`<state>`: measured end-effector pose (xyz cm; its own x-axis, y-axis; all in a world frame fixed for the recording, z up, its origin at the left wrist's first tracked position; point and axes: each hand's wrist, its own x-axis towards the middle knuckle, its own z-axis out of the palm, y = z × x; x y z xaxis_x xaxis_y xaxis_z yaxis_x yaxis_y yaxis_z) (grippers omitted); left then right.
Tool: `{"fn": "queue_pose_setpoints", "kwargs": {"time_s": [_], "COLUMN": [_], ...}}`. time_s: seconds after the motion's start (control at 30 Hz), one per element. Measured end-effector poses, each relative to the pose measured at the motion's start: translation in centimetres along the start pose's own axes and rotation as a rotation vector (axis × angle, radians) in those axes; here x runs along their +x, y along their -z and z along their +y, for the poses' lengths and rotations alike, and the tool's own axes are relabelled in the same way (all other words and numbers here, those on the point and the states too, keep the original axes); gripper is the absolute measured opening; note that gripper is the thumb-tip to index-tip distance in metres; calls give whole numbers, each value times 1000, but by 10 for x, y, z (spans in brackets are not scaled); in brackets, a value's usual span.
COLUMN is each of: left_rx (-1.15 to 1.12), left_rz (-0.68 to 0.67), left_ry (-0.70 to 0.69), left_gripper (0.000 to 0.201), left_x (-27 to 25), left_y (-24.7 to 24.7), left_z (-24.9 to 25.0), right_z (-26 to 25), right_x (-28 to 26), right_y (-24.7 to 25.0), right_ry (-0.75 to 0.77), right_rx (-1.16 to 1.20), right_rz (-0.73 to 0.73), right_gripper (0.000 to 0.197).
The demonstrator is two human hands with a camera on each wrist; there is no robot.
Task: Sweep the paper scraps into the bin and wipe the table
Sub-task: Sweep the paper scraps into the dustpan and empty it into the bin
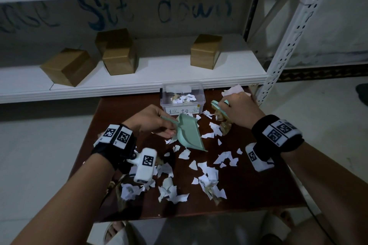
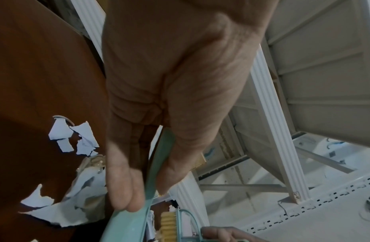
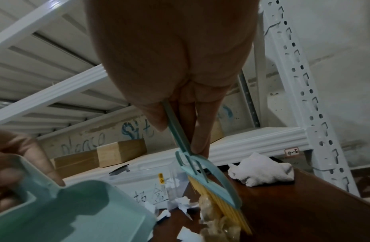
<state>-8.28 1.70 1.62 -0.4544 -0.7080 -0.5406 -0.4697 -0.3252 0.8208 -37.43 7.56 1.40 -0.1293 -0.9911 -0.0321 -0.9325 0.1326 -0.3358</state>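
Scraps (image 1: 207,169) litter the table (image 1: 258,189) in front of the bin (image 1: 182,97), some already inside it. Left hand (image 1: 151,120) grips the dustpan (image 1: 190,133) handle before the bin; right hand (image 1: 240,109) grips the brush (image 3: 213,181) right of it, its bristles partly hidden. A cloth (image 3: 260,170) lies beyond, boxes (image 1: 119,53) on the shelf behind.

Dim, flat indoor light in all views, brightest on the white shelf (image 1: 139,77); the dark table (image 1: 258,189) swallows detail. Wide-angle bending curves the shelf edges. In both wrist views the near palm is soft and out of focus, with grain in the shadows
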Motion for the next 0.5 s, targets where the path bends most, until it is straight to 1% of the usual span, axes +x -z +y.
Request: {"fn": "queue_pose_setpoints", "kwargs": {"time_s": [0.1,0.2,0.33,0.43,0.5], "left_rx": [34,69,104,122,156], "left_rz": [-3,-10,-31,-28,-27], "left_ry": [8,12,23,27,27], "left_gripper": [24,21,18,15,18], "left_x": [5,9,12,15,17], "left_y": [-1,-3,-7,-9,-11], "left_z": [-3,-5,-4,-5,-6], "right_z": [-11,-14,-16,-17,-18], "right_x": [-5,-6,-8,-10,-12], "right_y": [2,2,-2,-1,1], "right_ry": [43,67,142,157,166], "right_rx": [13,85,223,293,338], "right_rz": [-51,-74,-23,-14,-10], "right_gripper": [35,36,38,47,48]}}
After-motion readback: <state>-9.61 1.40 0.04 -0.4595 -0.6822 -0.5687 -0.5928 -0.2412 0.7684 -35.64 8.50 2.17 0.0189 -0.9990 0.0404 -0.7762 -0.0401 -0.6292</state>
